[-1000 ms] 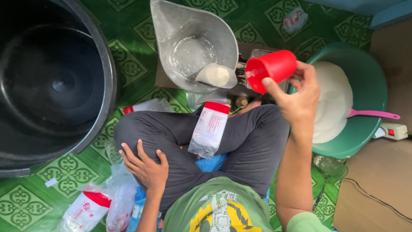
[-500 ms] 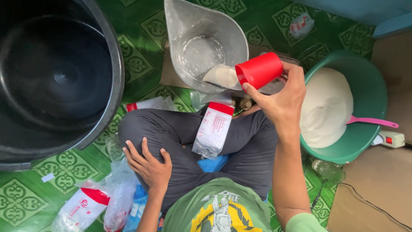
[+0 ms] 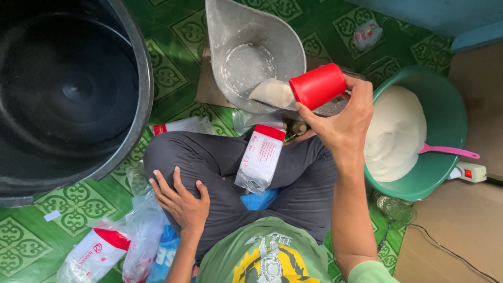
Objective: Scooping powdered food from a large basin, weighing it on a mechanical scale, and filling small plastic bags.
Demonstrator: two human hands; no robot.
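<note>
The person sits cross-legged on a green patterned floor. Near the upper middle of the frame the right hand [image 3: 343, 123] is wrapped around a red cup [image 3: 318, 85], tipped on its side with its mouth toward a grey metal scoop pan [image 3: 251, 36]. A heap of white powder [image 3: 272, 93] lies at the cup's mouth, on the pan's lower edge. So the step in hand looks like pouring a measure of powder into the pan.

The left hand [image 3: 181, 202] rests flat and loose on the left knee, lower left of centre, fingers spread and holding nothing. A small empty plastic bag [image 3: 260, 157] with a red top lies across the lap in the middle of the frame. More such bags [image 3: 99, 251] lie at the lower left.

At the right sits a green basin [image 3: 445, 110] heaped with the same white powder, a pink scoop [image 3: 450, 152] stuck in it. A large black tub [image 3: 68, 89] fills the upper left.

To finish the pour, the cup probably needs tilting further, with its mouth kept over the pan so nothing spills onto the floor.
</note>
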